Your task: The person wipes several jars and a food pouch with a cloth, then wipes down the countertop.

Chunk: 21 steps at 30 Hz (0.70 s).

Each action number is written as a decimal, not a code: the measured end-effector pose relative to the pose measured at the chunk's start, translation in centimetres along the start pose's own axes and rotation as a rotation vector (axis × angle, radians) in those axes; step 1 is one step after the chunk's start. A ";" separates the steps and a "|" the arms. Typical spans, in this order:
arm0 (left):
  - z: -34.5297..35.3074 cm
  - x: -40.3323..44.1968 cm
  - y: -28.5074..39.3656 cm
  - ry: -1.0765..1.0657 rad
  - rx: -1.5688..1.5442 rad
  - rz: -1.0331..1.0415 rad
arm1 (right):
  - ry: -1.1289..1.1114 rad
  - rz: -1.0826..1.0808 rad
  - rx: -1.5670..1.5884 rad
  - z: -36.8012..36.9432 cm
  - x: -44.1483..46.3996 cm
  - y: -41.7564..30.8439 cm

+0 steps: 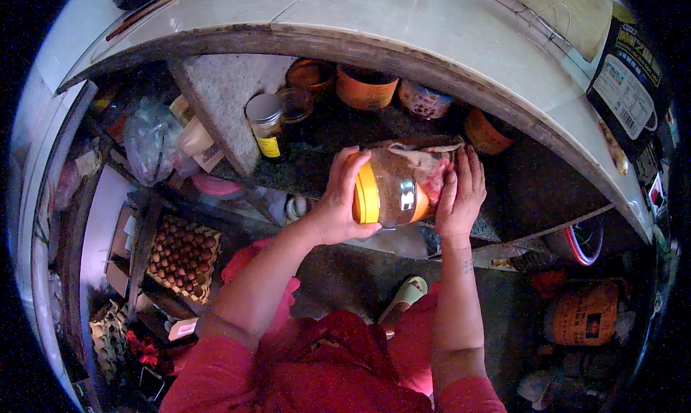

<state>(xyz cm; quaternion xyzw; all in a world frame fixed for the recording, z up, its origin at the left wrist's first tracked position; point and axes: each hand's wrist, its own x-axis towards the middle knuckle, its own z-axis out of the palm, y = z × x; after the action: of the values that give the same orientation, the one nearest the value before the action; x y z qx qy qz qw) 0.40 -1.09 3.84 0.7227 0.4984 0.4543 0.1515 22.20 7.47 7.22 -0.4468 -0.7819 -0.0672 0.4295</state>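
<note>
A large see-through jar [396,190] with a yellow lid lies on its side in the air between my two hands, in front of the shelf. My left hand [340,205] is wrapped round the yellow lid [366,193]. At the other end, my right hand [461,197] presses against the jar's base, fingers close together. A crumpled, pale and reddish piece [430,161] sits at that end by my right fingers; I cannot make out whether it is cloth or a loose wrapper. What the jar contains is unclear, brownish through its wall.
A small jar with a silver lid [265,118] and several orange tubs, one of them an orange tub [367,89], stand on the shelf under the pale counter [345,17]. Eggs fill a tray [183,258] at lower left. A black package [626,89] hangs at right.
</note>
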 end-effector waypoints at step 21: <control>1.6 -0.3 -2.0 -0.017 -0.515 -0.232 | -0.045 0.003 -0.063 1.3 -3.3 -2.7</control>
<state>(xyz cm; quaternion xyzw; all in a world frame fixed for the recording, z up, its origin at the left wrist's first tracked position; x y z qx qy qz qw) 0.50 -0.12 1.49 0.6023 0.4447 0.5397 0.3851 20.13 4.42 4.77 -0.4626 -0.7882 -0.0811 0.3977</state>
